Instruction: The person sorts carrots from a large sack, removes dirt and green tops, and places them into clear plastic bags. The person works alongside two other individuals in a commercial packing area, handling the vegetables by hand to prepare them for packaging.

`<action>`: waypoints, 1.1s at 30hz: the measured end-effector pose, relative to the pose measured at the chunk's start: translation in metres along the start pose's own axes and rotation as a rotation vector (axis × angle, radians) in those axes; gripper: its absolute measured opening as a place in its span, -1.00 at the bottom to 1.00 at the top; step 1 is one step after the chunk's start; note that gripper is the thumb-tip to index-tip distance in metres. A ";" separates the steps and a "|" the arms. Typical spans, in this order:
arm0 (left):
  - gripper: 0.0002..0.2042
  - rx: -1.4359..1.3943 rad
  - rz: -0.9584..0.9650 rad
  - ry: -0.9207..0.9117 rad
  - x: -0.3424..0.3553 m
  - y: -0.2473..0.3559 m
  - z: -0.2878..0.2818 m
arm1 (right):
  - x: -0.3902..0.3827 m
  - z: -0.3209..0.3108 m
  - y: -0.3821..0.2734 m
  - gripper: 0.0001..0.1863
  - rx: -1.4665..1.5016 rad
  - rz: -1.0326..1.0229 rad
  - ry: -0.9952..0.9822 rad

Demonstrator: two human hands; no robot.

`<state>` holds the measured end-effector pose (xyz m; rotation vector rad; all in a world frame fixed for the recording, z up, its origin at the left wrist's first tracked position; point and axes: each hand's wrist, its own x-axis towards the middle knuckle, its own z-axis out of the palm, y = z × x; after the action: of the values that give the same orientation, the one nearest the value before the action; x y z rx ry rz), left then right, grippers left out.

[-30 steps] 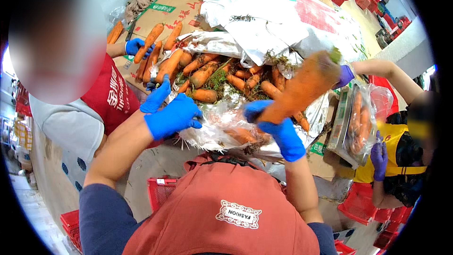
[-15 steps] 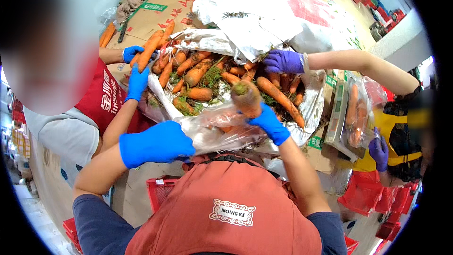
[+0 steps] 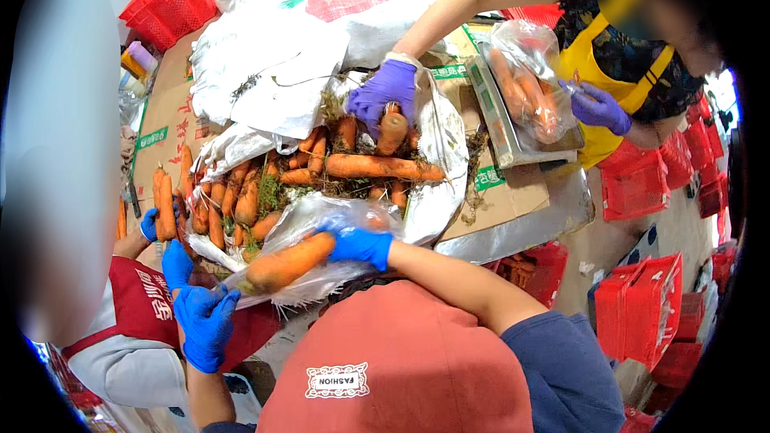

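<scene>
My left hand [image 3: 204,325], in a blue glove, grips the near-left edge of a clear plastic bag [image 3: 255,289] at lower centre. My right hand [image 3: 353,244], also blue-gloved, holds a large carrot [image 3: 289,265] by one end, lying slantwise at the bag with its other end toward my left hand. Just beyond them an open white sack [image 3: 441,132] holds several dirty carrots [image 3: 377,167] with green tops and soil, partly covered by the bag.
A co-worker's blue glove [image 3: 176,265] is beside carrots at left. Opposite, another co-worker's purple glove [image 3: 381,88] grasps a carrot; their other hand [image 3: 601,108] is by a bagged bunch [image 3: 529,96] on a scale [image 3: 509,160]. Red crates [image 3: 634,305] surround the cardboard-covered table [image 3: 509,212].
The view has swung rightward. My right hand has lowered the carrot toward the bag, turning it lengthwise across. My left hand has moved to the bag's edge. The purple glove now grasps a carrot.
</scene>
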<state>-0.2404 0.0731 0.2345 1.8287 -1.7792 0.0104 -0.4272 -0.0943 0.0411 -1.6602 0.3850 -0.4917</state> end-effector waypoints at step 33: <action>-0.43 -0.322 0.524 -0.245 0.046 0.163 0.183 | -0.300 -0.234 -0.045 -0.85 -1.240 0.476 0.442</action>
<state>-0.4550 -0.0331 0.1645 1.1445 -2.2354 -0.2904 -0.8067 -0.1306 0.0816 -2.4943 1.6090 -0.2322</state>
